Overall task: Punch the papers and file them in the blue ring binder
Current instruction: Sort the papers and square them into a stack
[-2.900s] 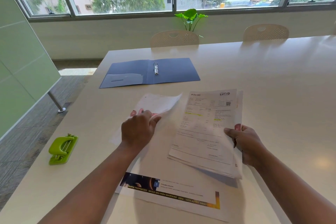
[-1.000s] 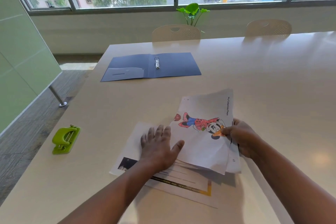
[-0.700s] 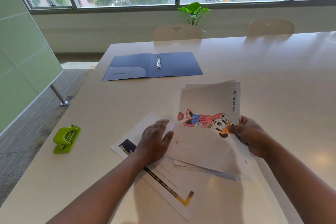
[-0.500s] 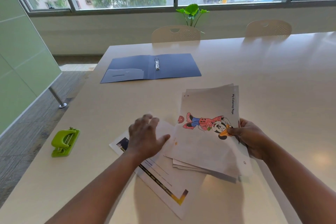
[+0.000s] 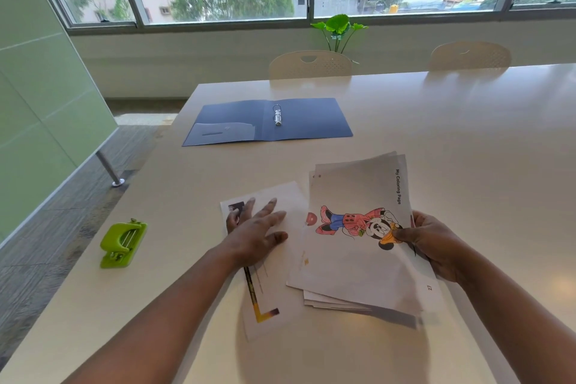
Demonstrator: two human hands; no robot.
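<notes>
My right hand point(image 5: 434, 246) pinches the right edge of a stack of papers point(image 5: 355, 265) whose top sheet is a cartoon coloring page; the stack is lifted slightly off the table. My left hand point(image 5: 254, 235) lies flat with spread fingers on a single printed sheet point(image 5: 268, 296) to the stack's left, which has a dark and yellow border. The blue ring binder point(image 5: 308, 120) lies open farther back, its metal rings point(image 5: 277, 115) upright in the middle. A green hole punch point(image 5: 122, 242) sits near the table's left edge.
The pale table point(image 5: 452, 140) extends far to the right and back. Two cream chairs point(image 5: 310, 64) stand at its far side with a green plant point(image 5: 338, 29) behind. The table's left edge drops to the floor, beside a green wall panel point(image 5: 40, 103).
The top sheet went from an invoice to the coloring page. My left hand slid and turned the single bordered sheet out to the left, apart from the stack in my right hand.
</notes>
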